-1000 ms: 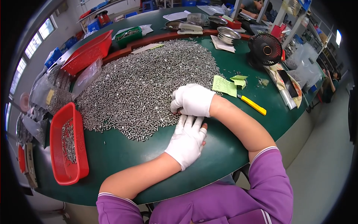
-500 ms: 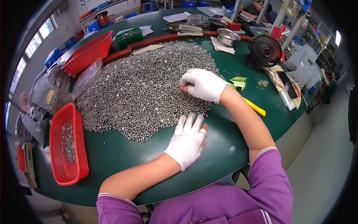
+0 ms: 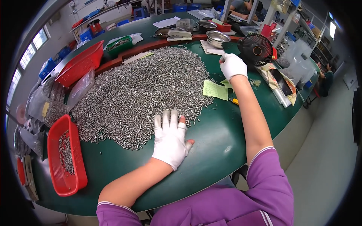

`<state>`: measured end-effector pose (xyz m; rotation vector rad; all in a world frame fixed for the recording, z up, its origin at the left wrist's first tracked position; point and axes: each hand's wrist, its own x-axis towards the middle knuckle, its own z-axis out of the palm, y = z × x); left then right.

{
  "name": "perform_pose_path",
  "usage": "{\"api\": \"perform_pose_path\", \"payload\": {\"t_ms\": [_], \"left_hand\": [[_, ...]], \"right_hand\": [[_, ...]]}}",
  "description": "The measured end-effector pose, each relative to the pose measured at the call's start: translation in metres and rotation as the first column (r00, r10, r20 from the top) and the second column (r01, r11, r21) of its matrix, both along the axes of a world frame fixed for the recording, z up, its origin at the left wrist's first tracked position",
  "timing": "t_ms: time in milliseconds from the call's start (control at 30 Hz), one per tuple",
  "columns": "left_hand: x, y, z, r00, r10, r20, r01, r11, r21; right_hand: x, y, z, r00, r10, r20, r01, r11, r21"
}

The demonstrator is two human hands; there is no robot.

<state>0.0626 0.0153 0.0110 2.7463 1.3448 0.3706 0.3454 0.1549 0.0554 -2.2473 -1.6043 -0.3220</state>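
Observation:
A wide heap of small silvery metal pins is spread over the green tabletop. My left hand, in a white glove with some bare fingertips, lies flat at the near edge of the heap, its fingers stretched onto the pins. Beyond the heap's right side, my gloved right hand is raised below a shiny metal bowl. Its fingers are curled together, and whatever they may hold is hidden. Closer to me than that hand lie a light green paper slip and a yellow-handled tool, partly covered by my forearm.
A red basket with some pins stands at left; another red basket is behind it. Bags of parts crowd the left edge. A black fan and a phone are at right. Another person is far right.
My right hand has moved from above the heap, away and to the right, toward the metal bowl. My left hand has shifted left and flattened on the pins. The green slip now shows more fully.

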Motion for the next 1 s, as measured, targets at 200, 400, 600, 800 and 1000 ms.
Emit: {"api": "perform_pose_path", "payload": {"t_ms": [200,400,600,800,1000], "left_hand": [[-0.011,0.027,-0.006,0.987,0.153,-0.057,-0.152,0.988,0.030],[-0.011,0.024,0.002,0.984,0.110,-0.140,-0.123,0.988,-0.091],[-0.008,0.014,-0.002,0.968,0.147,-0.204,-0.154,0.988,-0.022],[-0.011,0.006,0.012,0.910,0.207,-0.359,-0.210,0.977,0.031],[-0.017,0.021,0.028,0.865,0.290,-0.409,-0.310,0.951,0.018]], "right_hand": [[-0.026,-0.010,0.008,0.924,0.343,-0.171,-0.352,0.935,-0.029],[-0.105,-0.021,-0.027,0.632,0.752,-0.187,-0.775,0.620,-0.125],[-0.131,-0.036,-0.032,0.468,0.854,-0.228,-0.883,0.460,-0.091],[-0.129,-0.041,-0.016,0.359,0.851,-0.383,-0.927,0.277,-0.253],[-0.126,-0.036,-0.018,0.547,0.822,-0.159,-0.837,0.542,-0.081]]}}
